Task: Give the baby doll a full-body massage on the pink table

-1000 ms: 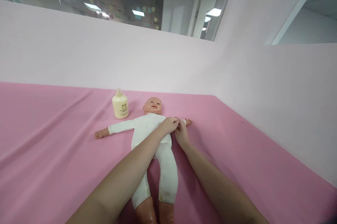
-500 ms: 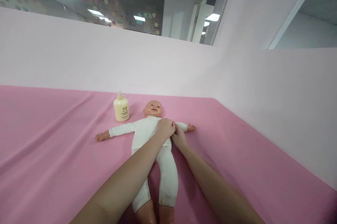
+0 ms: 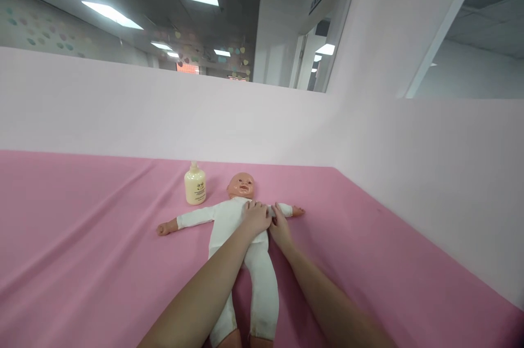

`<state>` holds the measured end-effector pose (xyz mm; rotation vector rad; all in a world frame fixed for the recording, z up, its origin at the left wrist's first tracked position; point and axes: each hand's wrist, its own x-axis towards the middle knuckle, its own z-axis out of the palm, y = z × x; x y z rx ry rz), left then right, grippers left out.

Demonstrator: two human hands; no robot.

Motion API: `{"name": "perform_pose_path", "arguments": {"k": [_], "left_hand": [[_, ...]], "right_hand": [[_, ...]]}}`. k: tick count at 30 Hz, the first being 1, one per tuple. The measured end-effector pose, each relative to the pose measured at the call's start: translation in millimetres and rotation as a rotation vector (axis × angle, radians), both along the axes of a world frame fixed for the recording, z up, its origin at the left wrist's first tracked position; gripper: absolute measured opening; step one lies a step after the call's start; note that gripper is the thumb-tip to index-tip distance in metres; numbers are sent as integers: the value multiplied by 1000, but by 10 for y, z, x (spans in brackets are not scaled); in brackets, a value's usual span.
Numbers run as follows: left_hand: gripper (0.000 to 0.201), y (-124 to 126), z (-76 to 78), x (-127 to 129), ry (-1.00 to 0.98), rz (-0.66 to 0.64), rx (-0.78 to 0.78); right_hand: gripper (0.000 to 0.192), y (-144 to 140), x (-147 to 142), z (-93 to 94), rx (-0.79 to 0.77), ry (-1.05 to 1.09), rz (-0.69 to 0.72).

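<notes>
A baby doll [image 3: 224, 228] in a white suit lies on its back with its arms spread out. My left hand [image 3: 257, 218] rests flat on its chest, fingers stretched out and slightly apart. Close beside it, my right hand [image 3: 280, 228] is at the side of the doll's chest, with fingers extended against the upper arm on the right. The undersides of both hands are hidden. My left forearm crosses over the doll's belly and one leg.
A pale yellow pump bottle [image 3: 195, 185] stands left of the doll's head. Pink sheeting [image 3: 102, 250] with a few creases covers the surface. White walls [image 3: 164, 113] with windows above border it at the back and right.
The view has tilted up, so everything sits lower. My left fingers have spread somewhat on the chest, and my right fingers look straighter. The doll and bottle have stayed in place.
</notes>
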<state>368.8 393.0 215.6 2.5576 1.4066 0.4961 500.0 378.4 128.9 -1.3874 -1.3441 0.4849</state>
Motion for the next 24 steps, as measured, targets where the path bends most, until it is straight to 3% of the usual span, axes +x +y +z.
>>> {"name": "perform_pose_path", "arguments": {"k": [5,9,15,20,24], "left_hand": [[26,-115,-21,-214,-65,-104,-39],[24,-261,-88,-416,-220,-36,-36],[31,-447,-390,-935,-448,41,7],[45,-426,-707,-1480,-855,61,-223],[38,-329,-764,-1630,-1201,126,-483]], "right_hand": [[66,-25,20,51,-26,-41,-41],[70,-74,2,123,-50,-55,-68],[75,-124,4,157,-87,-54,-112],[60,-133,73,158,-65,-43,-112],[45,-124,116,177,-18,-49,-101]]}}
